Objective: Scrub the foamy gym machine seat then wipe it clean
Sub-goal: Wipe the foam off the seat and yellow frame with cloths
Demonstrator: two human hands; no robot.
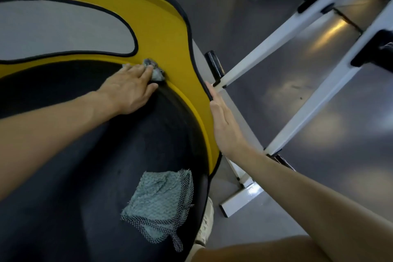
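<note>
You are pressing your left hand (129,89) flat, fingers straight and close together, on a small grey rag (157,72) at the seam where the black seat (85,166) meets the yellow pad (165,34). Your right hand (225,125) is resting along the yellow pad's dark edge with its fingers straight and together. A folded teal cloth (159,200) is lying on the black seat, nearer to you.

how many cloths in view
2. A bunched cloth under the left hand at the yellow seam; a folded cloth lying loose on the black seat nearer the person. Arms may hide more.
</note>
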